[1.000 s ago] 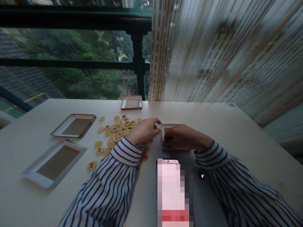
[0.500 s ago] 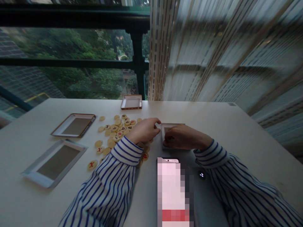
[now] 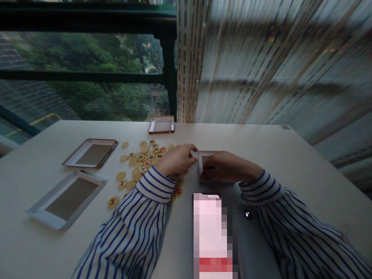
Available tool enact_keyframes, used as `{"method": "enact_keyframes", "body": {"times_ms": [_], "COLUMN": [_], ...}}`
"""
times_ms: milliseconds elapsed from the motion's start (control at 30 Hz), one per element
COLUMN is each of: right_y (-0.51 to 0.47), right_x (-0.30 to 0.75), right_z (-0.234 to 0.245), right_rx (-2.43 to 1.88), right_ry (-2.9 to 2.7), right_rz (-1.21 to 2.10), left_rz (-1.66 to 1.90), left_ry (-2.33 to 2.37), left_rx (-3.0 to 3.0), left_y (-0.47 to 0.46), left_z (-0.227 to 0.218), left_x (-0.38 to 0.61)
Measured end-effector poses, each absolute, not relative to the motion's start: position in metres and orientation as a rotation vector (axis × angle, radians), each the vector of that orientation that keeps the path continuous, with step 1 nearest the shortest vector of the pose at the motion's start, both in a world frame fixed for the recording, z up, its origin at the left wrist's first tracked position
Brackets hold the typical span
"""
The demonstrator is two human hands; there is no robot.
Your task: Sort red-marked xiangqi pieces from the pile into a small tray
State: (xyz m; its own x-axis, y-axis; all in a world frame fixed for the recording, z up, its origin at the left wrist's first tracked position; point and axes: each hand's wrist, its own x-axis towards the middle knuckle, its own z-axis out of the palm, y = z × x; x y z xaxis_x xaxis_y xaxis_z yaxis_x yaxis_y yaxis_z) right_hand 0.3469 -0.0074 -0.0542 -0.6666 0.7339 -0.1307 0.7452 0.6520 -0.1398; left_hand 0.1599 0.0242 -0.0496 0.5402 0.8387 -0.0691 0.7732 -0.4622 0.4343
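My left hand [image 3: 179, 159] hovers at the right side of a loose heap of round Chinese chess pieces [image 3: 147, 164]. Its thumb and index finger are apart, with nothing visible between them, and the index fingertip is at the left edge of a shallow box [image 3: 200, 164]. Over that box, my right hand [image 3: 223, 166] has its fingers curled down inside. Whatever those fingers may hold is hidden. The pieces are pale, marked with red or black characters, and some show a blank side; my left hand and sleeve cover part of the heap.
A phone [image 3: 210, 232] lies in front of me, with a small dark round object [image 3: 247, 214] to its right. Two shallow box parts [image 3: 114, 149] [image 3: 66, 224] rest at the left. A smaller tray [image 3: 161, 132] stands at the table's far edge, near the window.
The fingers of my right hand have shifted slightly inside the box. My left hand and the pieces look the same; the view has shifted a little.
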Motion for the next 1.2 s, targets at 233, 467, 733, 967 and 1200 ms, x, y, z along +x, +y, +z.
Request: {"method": "enact_keyframes", "body": {"times_ms": [233,467,733,967,1200], "right_y": [-0.0023,-0.0029,-0.0028,-0.0042,-0.0040], "right_x": [0.3498,0.3473,0.3454,0.3454,0.3456], "right_z": [-0.0590,-0.0597,-0.0610,-0.0598,-0.0612], "right_rx": [1.293,1.300,1.305,1.278,1.273], "right_ry": [2.743,2.750,2.719,2.749,2.760], "right_rz": [-0.273,-0.372,-0.275,-0.257,-0.255], "left_rz": [0.198,0.184,0.179,0.187,0.176], "left_ry": [1.322,1.328,1.329,1.318,1.316], "left_rx": [2.358,2.354,2.361,2.363,2.356], "left_y": [0.0241,0.0238,0.0242,0.0244,0.0252], "left_z": [-0.0485,-0.0478,-0.0492,-0.0496,-0.0506], "left_x": [0.1602,0.1607,0.1607,0.1602,0.1607]}}
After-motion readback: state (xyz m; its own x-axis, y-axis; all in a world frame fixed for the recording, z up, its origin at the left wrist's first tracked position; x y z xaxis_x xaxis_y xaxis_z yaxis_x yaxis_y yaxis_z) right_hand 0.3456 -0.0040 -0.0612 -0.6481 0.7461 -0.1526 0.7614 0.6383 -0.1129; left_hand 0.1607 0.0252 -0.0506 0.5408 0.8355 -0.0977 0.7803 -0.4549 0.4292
